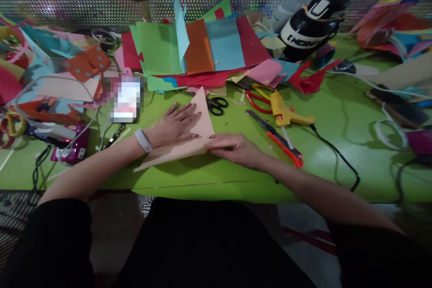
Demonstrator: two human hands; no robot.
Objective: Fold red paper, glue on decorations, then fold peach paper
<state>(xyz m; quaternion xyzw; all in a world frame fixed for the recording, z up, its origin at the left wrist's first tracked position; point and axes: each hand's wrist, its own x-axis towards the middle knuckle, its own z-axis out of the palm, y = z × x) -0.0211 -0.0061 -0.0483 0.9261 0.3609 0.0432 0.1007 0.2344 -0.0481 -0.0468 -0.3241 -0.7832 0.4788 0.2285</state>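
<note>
A pale pink sheet of paper (pixel 203 119) with a folded, raised near edge lies on the green table in front of me. My left hand (pixel 175 125) rests flat on it, fingers spread, with a white band on the wrist. At the sheet's right corner, my right hand (pixel 232 147) pinches the paper between thumb and fingers. Just beyond the sheet are black-handled scissors (pixel 218 105), their blades partly hidden. To the right of my right hand lie a red and black utility knife (pixel 275 135) and a yellow glue gun (pixel 286 111) with a black cord.
Colored paper sheets (pixel 199 47) stand folded at the back, beside a black bottle (pixel 312 24). A lit phone (pixel 126 99) lies left of my hand. Further left are a purple power strip (pixel 72 146) with cables and paper scraps. The table's near edge (pixel 216 189) runs before my lap.
</note>
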